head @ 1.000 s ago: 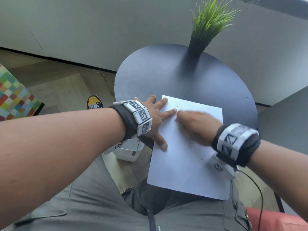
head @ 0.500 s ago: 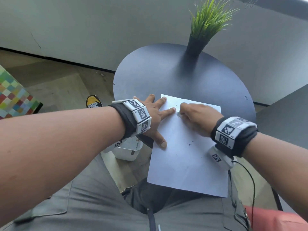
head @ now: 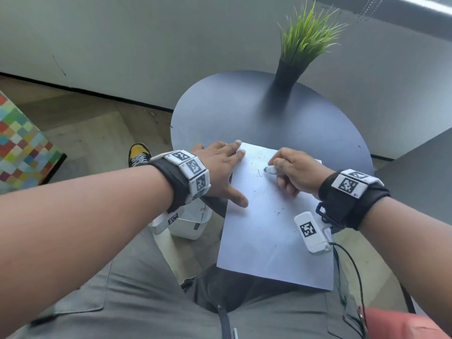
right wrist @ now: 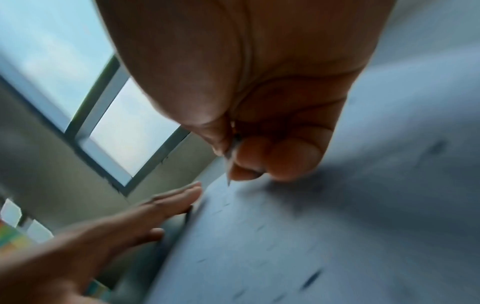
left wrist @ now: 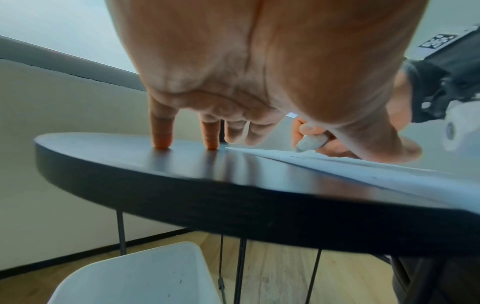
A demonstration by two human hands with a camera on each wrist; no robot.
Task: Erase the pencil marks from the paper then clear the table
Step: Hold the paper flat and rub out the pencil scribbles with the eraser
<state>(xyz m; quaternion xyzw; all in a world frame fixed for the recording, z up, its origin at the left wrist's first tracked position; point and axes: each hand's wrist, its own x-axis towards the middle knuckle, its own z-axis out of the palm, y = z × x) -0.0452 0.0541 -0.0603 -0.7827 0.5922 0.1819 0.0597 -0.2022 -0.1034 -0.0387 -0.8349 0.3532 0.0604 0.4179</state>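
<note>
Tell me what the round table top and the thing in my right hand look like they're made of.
Table top: dark, smooth, semi-matte, probably painted wood or laminate; it shows soft reflections. Eraser in the right hand: whitish, dull rubber by its look, grey-smudged tip.

White paper [head: 269, 241], dark grey table [head: 244, 113], multicoloured checkered cushion [head: 22, 148].

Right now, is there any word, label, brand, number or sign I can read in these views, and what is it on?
No readable words.
Wristbands: square black-and-white code tags only; tiny print beside them, too small to read.
White bin: small marks on its wall, too blurred to read.
Paper: stray pencil marks and crumbs, no writing.
</note>
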